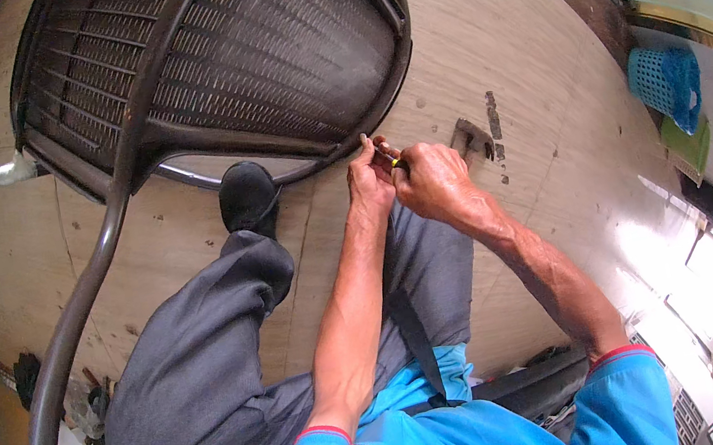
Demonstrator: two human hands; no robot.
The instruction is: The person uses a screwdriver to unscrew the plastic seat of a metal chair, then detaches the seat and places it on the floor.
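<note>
My left hand [372, 183] is closed at the lower rim of a dark brown mesh chair [273, 75], around a small reddish piece [380, 142] too small to name. My right hand [435, 178] grips a small tool with a yellow-and-black handle [399, 162], held against that piece; fingers hide much of both. Whether the piece is joined to the chair I cannot tell. A grey T-shaped metal object [475, 137] lies on the floor just right of my hands. My black shoe [246, 199] is below the chair's rim.
A long bent tube [89, 298] of the chair runs down my left side. A blue plastic basket [649, 80] and green item [684, 146] stand at the right along the wall. Tiled floor [517, 51] surrounds the chair; assorted bags and objects [85, 413] lie at the lower left.
</note>
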